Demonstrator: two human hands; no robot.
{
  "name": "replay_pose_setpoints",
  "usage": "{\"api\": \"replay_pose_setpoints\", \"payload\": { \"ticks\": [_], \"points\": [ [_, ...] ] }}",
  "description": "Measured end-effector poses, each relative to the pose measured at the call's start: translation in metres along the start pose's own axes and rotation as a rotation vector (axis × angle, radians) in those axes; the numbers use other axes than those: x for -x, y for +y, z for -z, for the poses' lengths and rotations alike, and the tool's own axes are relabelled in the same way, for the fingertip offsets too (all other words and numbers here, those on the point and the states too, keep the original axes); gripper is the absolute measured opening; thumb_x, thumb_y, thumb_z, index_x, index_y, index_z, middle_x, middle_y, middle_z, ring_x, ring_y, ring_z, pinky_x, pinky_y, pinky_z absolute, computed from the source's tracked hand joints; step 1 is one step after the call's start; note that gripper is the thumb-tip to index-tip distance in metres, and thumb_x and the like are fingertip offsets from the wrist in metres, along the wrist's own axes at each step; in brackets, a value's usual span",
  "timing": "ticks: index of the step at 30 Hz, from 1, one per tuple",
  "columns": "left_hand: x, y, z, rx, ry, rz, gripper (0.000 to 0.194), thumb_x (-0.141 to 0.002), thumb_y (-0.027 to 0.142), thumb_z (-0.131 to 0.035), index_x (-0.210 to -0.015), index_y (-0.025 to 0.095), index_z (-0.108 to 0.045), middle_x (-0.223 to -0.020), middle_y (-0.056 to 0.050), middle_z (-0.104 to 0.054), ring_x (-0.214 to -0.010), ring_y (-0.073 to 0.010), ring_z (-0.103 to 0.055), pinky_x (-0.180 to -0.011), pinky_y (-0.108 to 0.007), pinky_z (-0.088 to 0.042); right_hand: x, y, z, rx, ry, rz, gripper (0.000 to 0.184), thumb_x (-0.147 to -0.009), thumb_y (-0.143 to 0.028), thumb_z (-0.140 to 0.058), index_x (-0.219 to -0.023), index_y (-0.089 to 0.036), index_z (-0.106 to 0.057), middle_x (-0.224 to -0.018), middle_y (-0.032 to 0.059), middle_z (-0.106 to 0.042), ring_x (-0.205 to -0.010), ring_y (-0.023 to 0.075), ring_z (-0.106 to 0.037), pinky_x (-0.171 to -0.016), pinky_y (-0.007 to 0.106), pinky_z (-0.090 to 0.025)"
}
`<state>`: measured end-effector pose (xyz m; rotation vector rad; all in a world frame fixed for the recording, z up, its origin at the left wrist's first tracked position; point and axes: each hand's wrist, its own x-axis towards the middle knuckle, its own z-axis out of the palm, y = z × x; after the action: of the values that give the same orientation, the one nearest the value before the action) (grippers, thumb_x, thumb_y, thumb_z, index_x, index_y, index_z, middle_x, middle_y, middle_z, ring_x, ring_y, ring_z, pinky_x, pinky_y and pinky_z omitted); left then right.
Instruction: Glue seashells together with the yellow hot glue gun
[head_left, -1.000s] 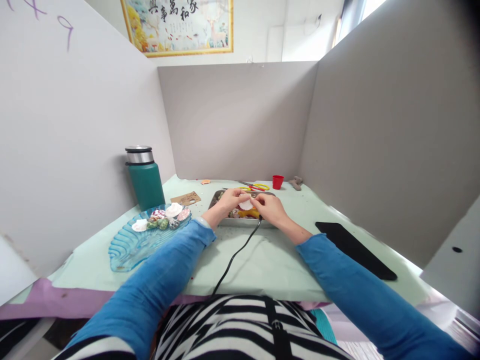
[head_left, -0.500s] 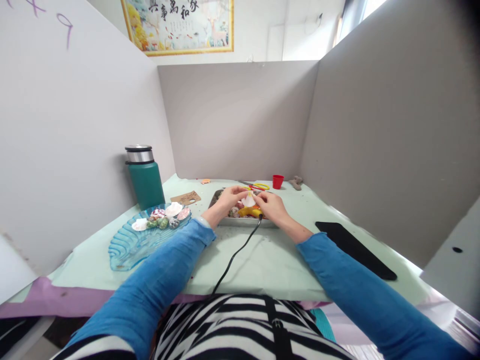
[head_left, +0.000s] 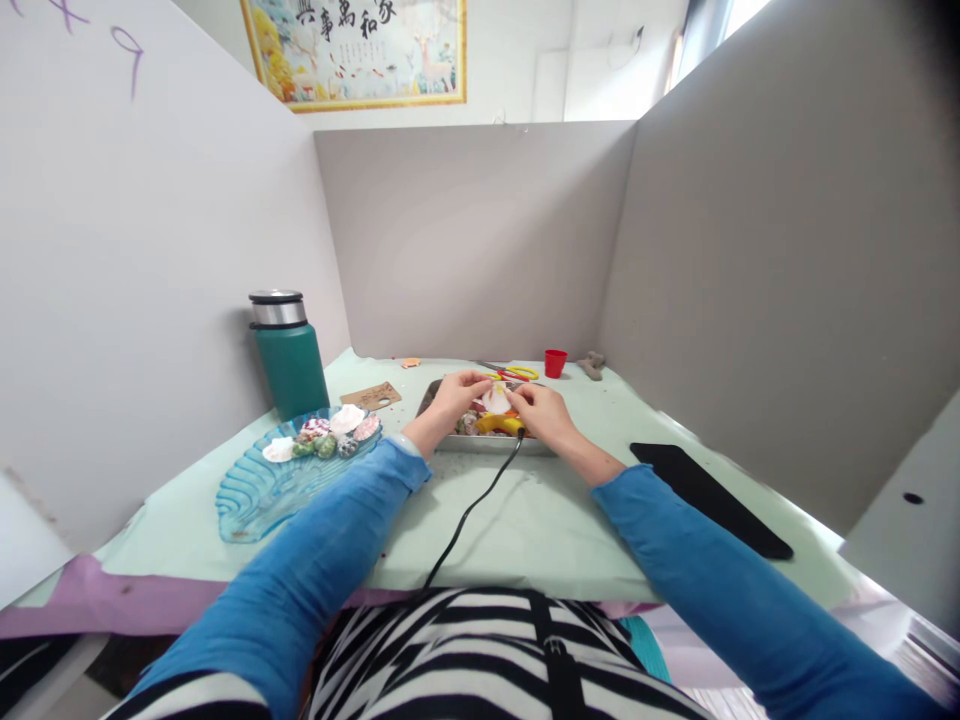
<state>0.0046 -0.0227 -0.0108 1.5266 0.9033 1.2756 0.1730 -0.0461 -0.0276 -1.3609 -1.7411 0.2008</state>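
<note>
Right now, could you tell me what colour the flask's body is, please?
Dark green, with a silver lid; the flask shows in the head view.

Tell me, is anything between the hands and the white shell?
Nothing visible. The left hand and right hand both pinch the shell directly, above the tray. The yellow tool lies under the hands, not between them and the shell.

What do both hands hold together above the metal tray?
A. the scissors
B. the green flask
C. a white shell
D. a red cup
C: the left hand and right hand pinch a white shell between them over the metal tray; the red cup, scissors and green flask stand apart, untouched.
</note>
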Motion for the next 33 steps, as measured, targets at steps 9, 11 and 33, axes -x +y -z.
{"api": "replay_pose_setpoints", "payload": {
  "ticks": [9,11,33],
  "points": [
    [0.001,-0.002,0.002,0.028,-0.123,0.05,0.03,-0.071,0.035,-0.078,-0.079,0.011,-0.061,-0.075,-0.003,-0.062,-0.06,-0.0097,-0.061,-0.055,-0.021,-0.049,-0.002,0.005,-0.003,-0.146,0.011,-0.012,0.036,-0.082,-0.049,-0.049,-0.066,-0.018,-0.059,-0.058,-0.0007,-0.056,-0.058,0.0142,-0.048,-0.054,0.026,-0.031],
    [0.001,-0.001,0.003,0.073,-0.112,0.044,0.03,-0.072,0.036,-0.077,-0.08,0.012,-0.061,-0.075,-0.003,-0.062,-0.061,-0.0096,-0.06,-0.056,-0.022,-0.05,-0.001,0.004,-0.002,-0.151,-0.011,0.017,0.037,-0.081,-0.052,-0.049,-0.067,-0.019,-0.058,-0.057,-0.0019,-0.053,-0.057,0.0135,-0.046,-0.053,0.025,-0.03],
    [0.003,0.003,0.001,0.02,-0.092,0.124,0.027,-0.075,0.024,-0.075,-0.088,0.013,-0.053,-0.07,-0.002,-0.063,-0.059,-0.0102,-0.062,-0.057,-0.022,-0.049,0.008,-0.008,0.001,0.007,0.008,0.139,0.027,-0.085,-0.042,-0.049,-0.073,-0.019,-0.059,-0.074,0.0028,-0.063,-0.065,0.0153,-0.051,-0.06,0.026,-0.033]
  ]
}}
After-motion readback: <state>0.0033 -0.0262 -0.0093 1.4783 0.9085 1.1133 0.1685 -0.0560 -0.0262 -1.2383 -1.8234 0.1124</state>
